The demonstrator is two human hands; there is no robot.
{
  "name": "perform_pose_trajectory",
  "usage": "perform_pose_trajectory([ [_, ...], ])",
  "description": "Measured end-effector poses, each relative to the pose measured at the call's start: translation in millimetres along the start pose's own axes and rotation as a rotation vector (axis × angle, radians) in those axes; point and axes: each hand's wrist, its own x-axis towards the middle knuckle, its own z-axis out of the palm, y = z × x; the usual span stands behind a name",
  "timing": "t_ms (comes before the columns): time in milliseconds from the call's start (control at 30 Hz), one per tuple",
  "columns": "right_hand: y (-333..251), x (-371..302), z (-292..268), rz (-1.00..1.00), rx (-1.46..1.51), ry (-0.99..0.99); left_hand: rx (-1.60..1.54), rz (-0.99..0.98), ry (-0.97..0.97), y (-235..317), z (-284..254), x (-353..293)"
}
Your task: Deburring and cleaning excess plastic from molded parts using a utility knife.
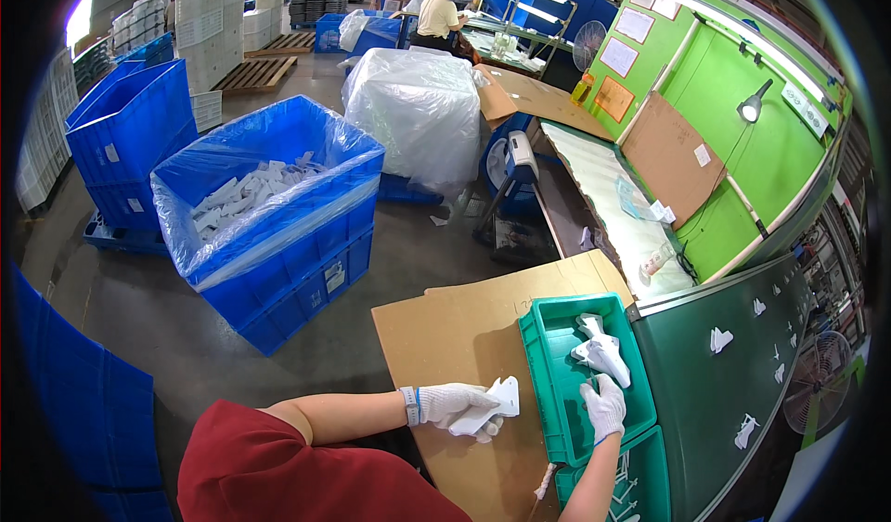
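My left hand point(461, 409), in a white knit glove, is closed around white plastic parts point(502, 398) with a flat, angular shape, above the cardboard. My right hand point(605, 409), gloved too, reaches into a green plastic bin point(541, 373). Its fingers are curled, and whatever is between them is too small to make out. Just beyond those fingertips lie several white plastic pieces point(601, 348) in the bin. A second green bin point(657, 466), partly behind my right forearm, holds thin white pieces point(626, 494).
A cardboard sheet point(455, 322) covers the work surface. On the right runs a dark green conveyor belt point(691, 383) carrying scattered white parts point(720, 339). A lined blue crate point(278, 299) full of white parts stands left. Farther back, a person point(438, 16) works at a bench.
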Motion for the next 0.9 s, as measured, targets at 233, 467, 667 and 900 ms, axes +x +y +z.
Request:
perform_pose_trajectory([
  [233, -1.9, -0.1, -0.1, -0.006, 0.004, 0.000, -0.038, 0.002, -0.012, -1.5, -3.1, 1.1],
  [467, -1.8, -0.6, -0.4, -0.008, 0.005, 0.006, -0.036, -0.003, -0.016, -1.1, -2.2, 1.3],
  [667, -5.2, -2.8, -2.3, -0.008, 0.010, -0.001, -0.015, 0.002, 0.004, -0.7, -0.1, 0.2],
  [900, -2.6, -1.1, -0.9, -0.006, 0.002, 0.001, -0.012, 0.001, -0.001, -0.8, -1.5, 1.0],
])
